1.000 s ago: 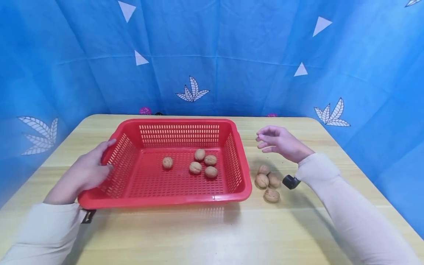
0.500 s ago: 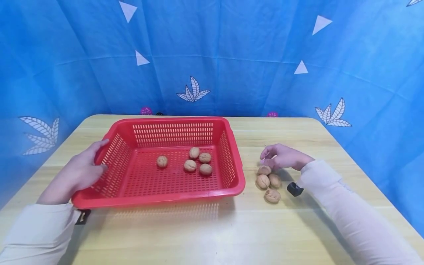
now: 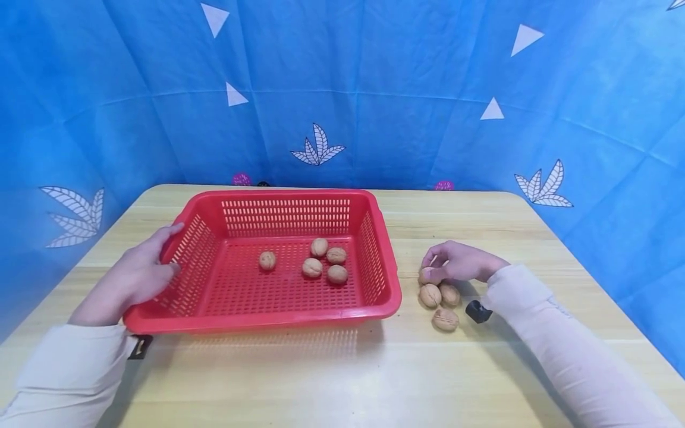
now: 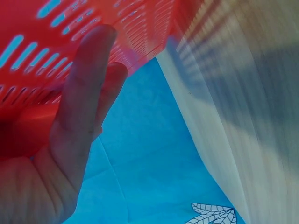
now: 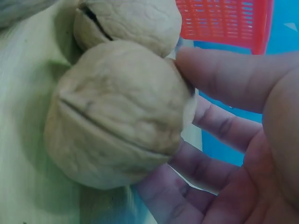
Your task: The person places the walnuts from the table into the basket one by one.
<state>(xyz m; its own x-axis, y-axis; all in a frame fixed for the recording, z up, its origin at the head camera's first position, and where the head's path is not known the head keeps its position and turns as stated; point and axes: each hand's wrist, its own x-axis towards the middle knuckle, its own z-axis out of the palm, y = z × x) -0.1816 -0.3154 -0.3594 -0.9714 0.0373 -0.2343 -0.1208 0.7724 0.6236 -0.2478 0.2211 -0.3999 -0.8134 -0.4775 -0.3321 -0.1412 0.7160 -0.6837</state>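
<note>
A red plastic basket (image 3: 299, 324) is at left-centre in the head view, with several walnuts (image 3: 312, 268) lying on its slotted floor. My left hand (image 3: 131, 276) grips its left rim, the thumb over the edge; in the left wrist view, straight fingers (image 4: 81, 88) lie along the basket wall (image 4: 32, 70). Right of the basket, my right hand (image 3: 460, 261) pinches the farthest walnut (image 3: 426, 276) of a small pile between thumb and fingers. In the right wrist view a nearer walnut (image 5: 117, 116) mostly hides that pinched one. Other pile walnuts (image 3: 445, 320) lie just below the hand.
The pale wooden table (image 3: 374, 380) carries everything. A blue patterned curtain (image 3: 342, 89) hangs behind and at the sides. A black wrist-camera piece (image 3: 478, 311) sticks out under the right cuff, close to the pile. The basket casts a shadow along its near side.
My right hand has come down from above the table onto the far walnut of the pile, and its fingers have closed round it. The left hand keeps its grip on the basket, which shifts slightly.
</note>
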